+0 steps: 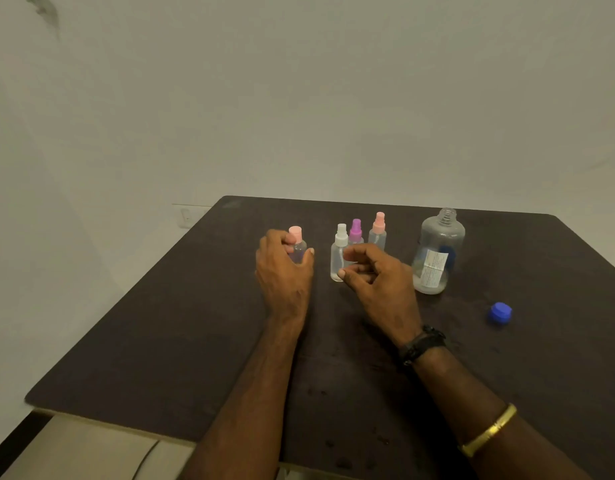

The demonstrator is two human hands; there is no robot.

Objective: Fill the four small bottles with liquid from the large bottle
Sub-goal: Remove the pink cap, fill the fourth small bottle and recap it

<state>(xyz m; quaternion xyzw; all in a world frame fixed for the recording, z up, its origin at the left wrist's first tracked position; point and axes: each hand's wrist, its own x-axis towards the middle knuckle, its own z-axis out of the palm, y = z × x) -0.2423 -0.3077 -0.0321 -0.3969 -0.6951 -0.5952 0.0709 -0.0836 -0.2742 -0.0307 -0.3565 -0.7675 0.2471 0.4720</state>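
On the dark brown table: left hand wrapped around small clear pink-capped bottle. Right hand loosely curled, apparently empty, beside white-capped spray bottle. Behind, purple-capped bottle, second pink-capped one. Right: large clear uncapped bottle, blue cap apart.

A dark desk carries four small spray bottles: one with a pink cap at the left, then a white-capped one, a purple-capped one just behind it, and another pink one. Right of them stands the large bottle (open-necked, nearly empty). A blue cap lies apart, nearer the right edge.
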